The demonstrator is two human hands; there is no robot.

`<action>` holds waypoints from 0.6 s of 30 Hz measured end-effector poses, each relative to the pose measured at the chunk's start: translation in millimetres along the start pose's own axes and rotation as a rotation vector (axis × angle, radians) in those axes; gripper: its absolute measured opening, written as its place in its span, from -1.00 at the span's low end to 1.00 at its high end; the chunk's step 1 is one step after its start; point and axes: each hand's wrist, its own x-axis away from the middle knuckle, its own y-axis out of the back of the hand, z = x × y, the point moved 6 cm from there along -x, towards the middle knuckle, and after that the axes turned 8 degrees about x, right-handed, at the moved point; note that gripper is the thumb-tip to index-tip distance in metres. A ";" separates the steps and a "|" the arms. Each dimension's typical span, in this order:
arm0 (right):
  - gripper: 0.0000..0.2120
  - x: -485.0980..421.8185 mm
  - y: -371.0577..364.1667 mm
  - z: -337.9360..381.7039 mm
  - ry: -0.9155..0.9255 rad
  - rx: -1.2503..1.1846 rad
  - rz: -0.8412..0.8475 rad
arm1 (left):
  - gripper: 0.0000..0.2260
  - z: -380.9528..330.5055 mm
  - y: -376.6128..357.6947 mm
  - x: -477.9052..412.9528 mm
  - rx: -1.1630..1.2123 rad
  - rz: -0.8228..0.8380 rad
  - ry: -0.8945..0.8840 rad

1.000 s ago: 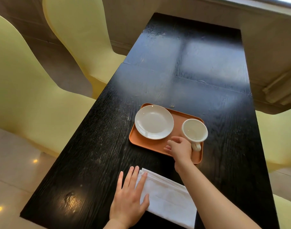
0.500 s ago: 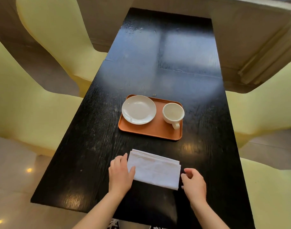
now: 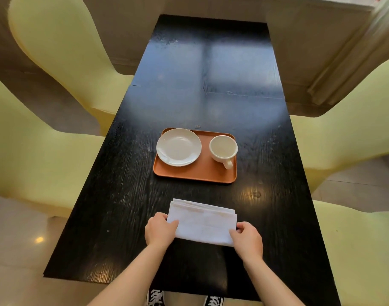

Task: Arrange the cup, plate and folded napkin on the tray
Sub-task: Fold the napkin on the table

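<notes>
An orange tray (image 3: 200, 174) lies on the black table. On its left half sits a white plate (image 3: 178, 147), on its right half a white cup (image 3: 223, 149) with the handle pointing toward me. A folded white napkin (image 3: 203, 221) lies on the table nearer to me than the tray. My left hand (image 3: 159, 229) pinches the napkin's near left corner. My right hand (image 3: 247, 239) pinches its near right corner. Both hands are closed on the cloth.
The black wooden table (image 3: 211, 96) runs away from me. Pale yellow chairs stand at the left (image 3: 56, 51), (image 3: 23, 151) and at the right (image 3: 343, 118). My two shoes (image 3: 156, 298) show below the near table edge.
My right hand left the cup's handle on the tray and came back to the napkin. Both hands now grip the napkin's near corners. The view has pulled back and centred.
</notes>
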 end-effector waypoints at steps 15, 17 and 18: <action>-0.81 0.1 6.2 7.2 0.153 0.079 -0.089 | -0.73 4.1 0.8 7.3 0.177 -0.044 0.058; -0.85 3.7 11.6 11.8 0.206 0.047 -0.151 | -0.83 6.3 0.1 9.1 0.243 -0.017 0.080; -0.90 6.0 13.0 14.3 0.246 0.013 -0.181 | -0.89 7.1 0.2 9.8 0.262 -0.005 0.082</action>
